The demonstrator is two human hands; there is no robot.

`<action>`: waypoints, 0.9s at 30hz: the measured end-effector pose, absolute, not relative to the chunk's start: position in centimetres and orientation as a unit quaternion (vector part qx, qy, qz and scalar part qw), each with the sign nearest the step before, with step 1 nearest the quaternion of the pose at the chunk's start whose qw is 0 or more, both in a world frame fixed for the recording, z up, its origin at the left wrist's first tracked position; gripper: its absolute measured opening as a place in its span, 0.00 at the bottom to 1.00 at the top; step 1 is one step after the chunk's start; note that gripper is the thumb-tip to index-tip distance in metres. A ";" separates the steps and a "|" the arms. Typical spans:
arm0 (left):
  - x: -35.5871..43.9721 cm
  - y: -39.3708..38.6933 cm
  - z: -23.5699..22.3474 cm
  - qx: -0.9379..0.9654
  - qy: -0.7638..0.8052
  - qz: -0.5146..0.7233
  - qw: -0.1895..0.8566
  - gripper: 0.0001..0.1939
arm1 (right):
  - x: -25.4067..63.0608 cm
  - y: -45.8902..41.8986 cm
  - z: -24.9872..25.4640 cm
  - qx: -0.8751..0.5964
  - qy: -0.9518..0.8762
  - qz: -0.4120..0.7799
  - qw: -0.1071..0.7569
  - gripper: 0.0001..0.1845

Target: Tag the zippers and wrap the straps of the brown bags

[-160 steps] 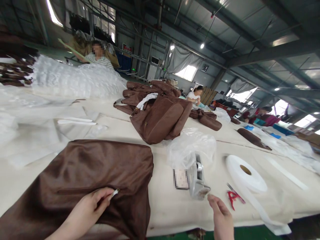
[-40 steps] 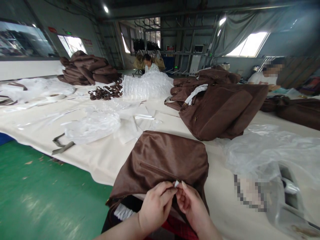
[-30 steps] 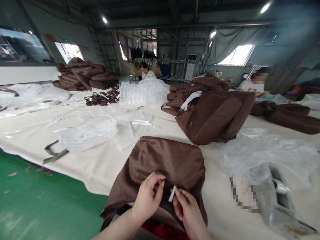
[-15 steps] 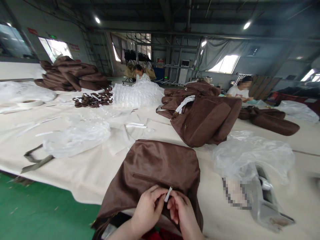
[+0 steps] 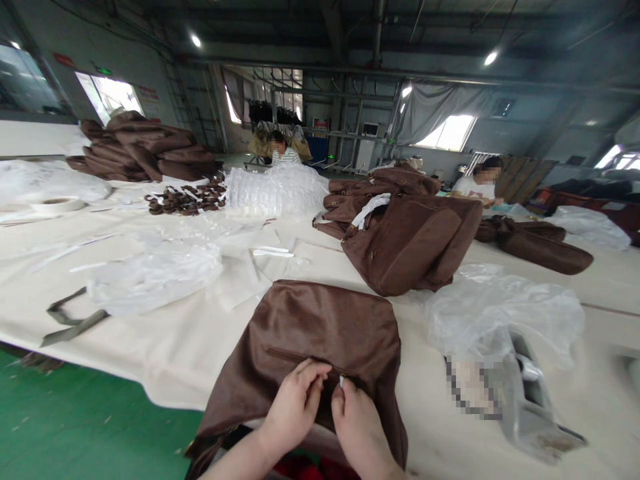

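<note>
A brown leather-like bag (image 5: 330, 313) lies in front of me, a zipper (image 5: 285, 354) running across its upper face. My right hand (image 5: 359, 417) pinches a small white strip (image 5: 341, 381) at the zipper's right part; only its tip shows above the thumb. Just left of it, my left hand (image 5: 297, 400) rests on the bag by the zipper with its fingers curled together. Whatever those left fingers grip, if anything, is hidden. The near side of the bag gapes, and something red (image 5: 300, 468) shows inside under my wrists.
Stacked brown bags (image 5: 410, 233) stand beyond on the cream-covered table (image 5: 165, 360). Clear plastic bags (image 5: 155, 277) lie left, and more plastic (image 5: 505, 313) lies right beside a grey holder (image 5: 530, 380). Two people sit across the table. Green floor (image 5: 100, 427) borders the table's left edge.
My hands have moved apart slightly. The left one has let go of the white strip's side and shifted up and left; the strip is now mostly covered by my right fingers.
</note>
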State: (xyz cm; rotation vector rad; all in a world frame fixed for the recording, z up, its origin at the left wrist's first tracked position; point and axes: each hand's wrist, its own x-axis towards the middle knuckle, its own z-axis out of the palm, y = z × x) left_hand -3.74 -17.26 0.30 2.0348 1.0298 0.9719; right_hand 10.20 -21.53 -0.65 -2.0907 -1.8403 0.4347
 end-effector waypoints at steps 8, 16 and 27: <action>-3.9 -15.4 2.0 0.821 0.396 0.329 0.247 0.11 | 9.4 -21.1 1.2 -0.692 -0.703 0.129 0.103 0.13; -0.2 -12.0 6.3 0.954 0.296 0.044 0.022 0.07 | 12.1 -21.9 0.5 -0.718 -0.679 0.077 0.135 0.15; 2.9 -13.4 4.7 0.963 0.241 -0.047 -0.112 0.06 | 13.8 -21.2 -1.5 -0.721 -0.652 0.122 0.199 0.16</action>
